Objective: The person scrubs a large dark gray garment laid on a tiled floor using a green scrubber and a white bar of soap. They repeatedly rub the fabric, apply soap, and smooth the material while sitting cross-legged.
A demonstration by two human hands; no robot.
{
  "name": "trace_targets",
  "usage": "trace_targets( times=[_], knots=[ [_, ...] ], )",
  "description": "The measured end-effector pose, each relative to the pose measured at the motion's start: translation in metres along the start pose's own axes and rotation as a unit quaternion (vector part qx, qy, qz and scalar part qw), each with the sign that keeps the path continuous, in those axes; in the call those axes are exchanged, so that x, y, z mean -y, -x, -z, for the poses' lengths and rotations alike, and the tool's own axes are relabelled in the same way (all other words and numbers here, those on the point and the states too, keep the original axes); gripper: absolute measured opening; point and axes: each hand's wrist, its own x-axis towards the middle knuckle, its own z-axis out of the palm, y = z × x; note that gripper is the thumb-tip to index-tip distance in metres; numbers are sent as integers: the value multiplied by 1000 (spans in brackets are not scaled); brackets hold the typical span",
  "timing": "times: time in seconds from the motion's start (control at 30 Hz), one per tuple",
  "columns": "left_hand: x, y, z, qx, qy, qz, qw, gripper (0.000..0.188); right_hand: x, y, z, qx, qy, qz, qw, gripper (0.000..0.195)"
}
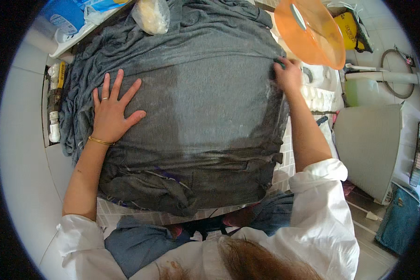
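Observation:
A large grey fabric item (217, 101) is spread in front of me, with folds at its far and left sides and a darker, wet-looking area around a lighter patch. My left hand (114, 108) lies flat on its left part, fingers spread, with a ring and a gold-coloured bracelet. At the right edge of the fabric, my right hand (287, 75) grips a small dark and green object (278, 64), mostly hidden by the fingers; its kind cannot be told. Whitish, foam-like traces show on the fabric just below that hand.
A clear plastic bag with yellowish contents (152, 17) sits on the far fabric. An orange translucent basin (311, 31) stands tilted at the far right. Upper left is a shelf (91, 28) with a blue container (64, 17). Pipes (54, 101) are recessed in the left wall; a blue bin-like container (399, 217) stands lower right.

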Motion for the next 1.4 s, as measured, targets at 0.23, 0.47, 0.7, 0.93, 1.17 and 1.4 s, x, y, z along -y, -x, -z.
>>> trace_targets(
  times=[0.23, 0.47, 0.7, 0.93, 1.17, 1.4],
  knots=[
    [13, 8, -14, -36, -17, -9, 999, 75, 106, 48, -59, -30, -77, 272, 959, 35],
    [-2, -12, 2, 23, -17, 20, 999, 73, 37, 35, -21, -65, -42, 154, 985, 35],
    [25, -3, -11, -48, -15, -21, 999, 74, 14, 74, -33, -13, -57, 143, 988, 37],
    [9, -16, -4, 17, -20, 26, 999, 80, 99, 113, -59, -67, -122, 197, 970, 34],
    [20, -12, -17, -30, -8, 21, 999, 80, -61, 97, -16, -89, -75, -118, 986, 33],
    [28, -10, -15, -29, -14, 5, 999, 81, 58, 131, -53, -93, -89, 165, 978, 30]
  ],
)
